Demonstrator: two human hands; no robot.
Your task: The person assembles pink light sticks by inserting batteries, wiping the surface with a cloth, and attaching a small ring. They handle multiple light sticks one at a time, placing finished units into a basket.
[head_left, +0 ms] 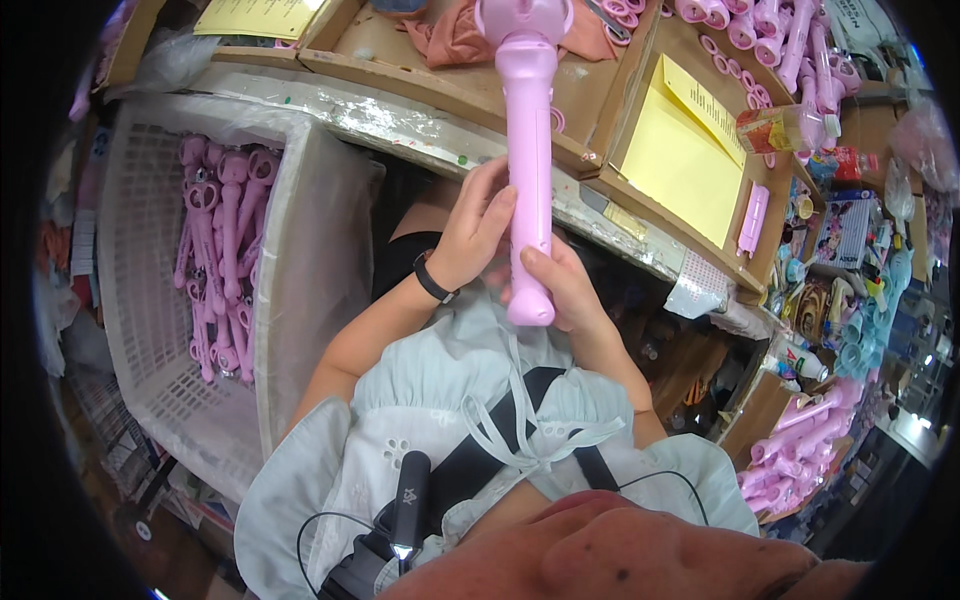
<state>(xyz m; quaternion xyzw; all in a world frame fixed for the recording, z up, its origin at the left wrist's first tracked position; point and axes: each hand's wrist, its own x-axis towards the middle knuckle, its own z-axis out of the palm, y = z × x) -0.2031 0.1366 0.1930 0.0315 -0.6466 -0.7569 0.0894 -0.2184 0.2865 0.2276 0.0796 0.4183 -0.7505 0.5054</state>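
A pink plastic toy wand [530,130] with a long handle stands out in front of me, its wide round head at the top edge of the view and cut off there. My left hand [472,225] is closed against the left side of the handle, thumb along it and the other fingers partly behind. Lower down, my right hand [568,285] grips the handle near its rounded end, with the thumb on the front. The fingers behind the handle are mostly hidden.
Left of me stands a white plastic crate [275,270] holding several pink wands [225,230]. Ahead, cardboard trays [390,80] on the bench hold an orange cloth [450,35], yellow paper [685,165] and pink rings [735,70]. More pink parts [800,450] are piled at right.
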